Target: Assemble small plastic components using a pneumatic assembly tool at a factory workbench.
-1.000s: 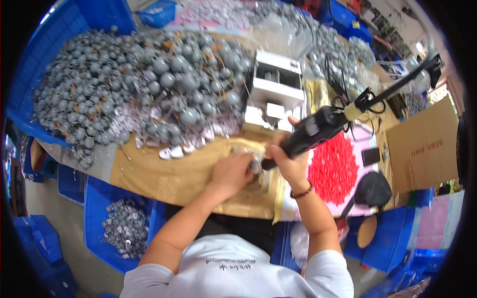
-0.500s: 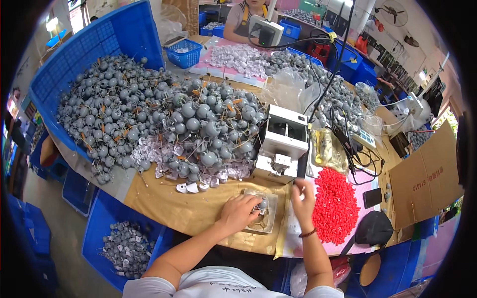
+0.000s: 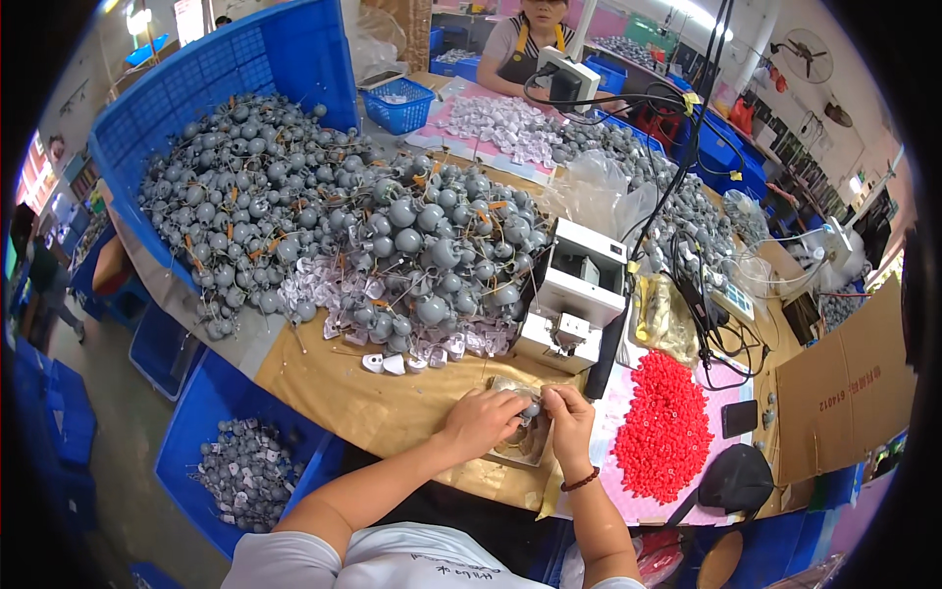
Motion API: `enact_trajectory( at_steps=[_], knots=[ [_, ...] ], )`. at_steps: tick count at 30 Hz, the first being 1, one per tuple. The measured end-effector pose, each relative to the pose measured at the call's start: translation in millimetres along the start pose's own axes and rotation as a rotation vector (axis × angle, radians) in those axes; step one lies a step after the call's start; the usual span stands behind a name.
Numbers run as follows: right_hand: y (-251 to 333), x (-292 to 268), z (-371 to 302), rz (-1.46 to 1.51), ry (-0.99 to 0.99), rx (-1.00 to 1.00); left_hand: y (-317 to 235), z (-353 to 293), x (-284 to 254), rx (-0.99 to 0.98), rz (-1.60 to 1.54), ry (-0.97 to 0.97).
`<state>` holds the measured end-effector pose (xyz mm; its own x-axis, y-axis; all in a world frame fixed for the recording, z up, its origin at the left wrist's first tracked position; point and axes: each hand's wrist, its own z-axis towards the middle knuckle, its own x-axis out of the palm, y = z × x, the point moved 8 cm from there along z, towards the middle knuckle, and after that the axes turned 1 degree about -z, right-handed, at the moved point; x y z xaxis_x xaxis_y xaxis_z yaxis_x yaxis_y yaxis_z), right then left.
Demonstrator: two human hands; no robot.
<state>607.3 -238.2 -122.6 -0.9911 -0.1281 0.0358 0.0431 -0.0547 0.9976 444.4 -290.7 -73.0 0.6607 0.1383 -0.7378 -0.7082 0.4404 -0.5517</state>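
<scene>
My left hand (image 3: 481,422) is closed on a small grey ball-shaped part (image 3: 532,409) over a shallow clear tray (image 3: 517,454) at the table's front. My right hand (image 3: 571,424) meets it there from the right, thumb and fingers pinched together at the ball. Whatever those fingertips grip is too small to make out. Just beyond the hands stands a white boxy machine (image 3: 559,341). To the right of my right hand lies a heap of small red plastic pieces (image 3: 663,422).
A big pile of grey balls with wires (image 3: 432,255) spills from a tilted blue crate (image 3: 319,59), with white pieces (image 3: 392,364) along its front edge. A blue bin (image 3: 186,461) sits low left. Black cables (image 3: 687,294), a phone (image 3: 740,419) and a black cap (image 3: 738,478) lie right. A person sits opposite.
My right hand has moved left, from beside the red pieces to the grey ball in my left hand. The whole view has shifted slightly.
</scene>
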Motion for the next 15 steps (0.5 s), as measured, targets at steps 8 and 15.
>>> enact_trajectory(
  at_steps=[8,15],
  knots=[
    [12.0,7.5,10.1,0.355,0.072,0.204,-8.5,-3.6,-38.4,0.01,-0.125,0.032],
    [62.8,-89.2,20.6,-0.95,0.199,-0.221,50.0,-106.0,-173.5,-0.433,0.159,0.888]
  ],
)
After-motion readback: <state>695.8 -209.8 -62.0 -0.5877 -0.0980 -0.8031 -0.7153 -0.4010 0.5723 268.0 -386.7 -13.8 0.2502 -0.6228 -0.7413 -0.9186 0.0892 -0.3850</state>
